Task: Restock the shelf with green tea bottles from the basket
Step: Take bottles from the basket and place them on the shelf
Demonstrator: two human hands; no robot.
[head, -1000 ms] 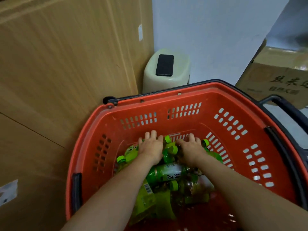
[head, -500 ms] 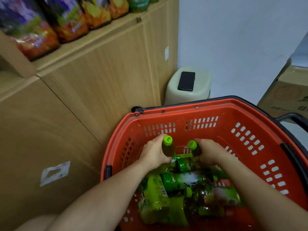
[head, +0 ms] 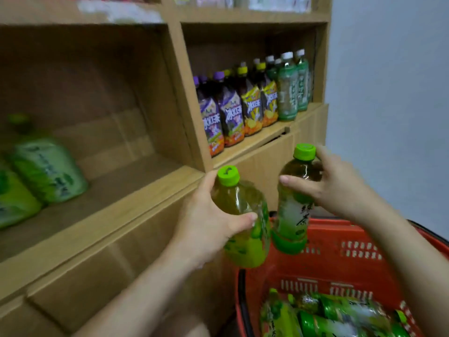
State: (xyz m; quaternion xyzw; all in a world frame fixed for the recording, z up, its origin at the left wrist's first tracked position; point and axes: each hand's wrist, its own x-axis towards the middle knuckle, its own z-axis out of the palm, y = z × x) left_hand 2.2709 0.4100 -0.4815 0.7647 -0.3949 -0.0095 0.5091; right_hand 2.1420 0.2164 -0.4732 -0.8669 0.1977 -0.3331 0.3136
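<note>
The left hand (head: pixel 209 215) has its fingers (head: pixel 243 218) wrapped tight around a green tea bottle (head: pixel 243 215), thumb across the front, cap tilted up and slightly left. Just right of it, the right hand (head: pixel 337 188) has its fingers (head: pixel 295 182) clamped around the neck and shoulder of a second green tea bottle (head: pixel 292 203), held near upright; the two bottles almost touch low down. Left of the left fingers runs the front edge of the shelf (head: pixel 136 198), its bay open and bare apart from blurred green bottles (head: pixel 46 171) far left. Below both hands sits the red basket (head: pixel 340 242) with more green bottles lying inside. Beyond the right fingers stands a row of drinks (head: pixel 252 103) in the next bay.
</note>
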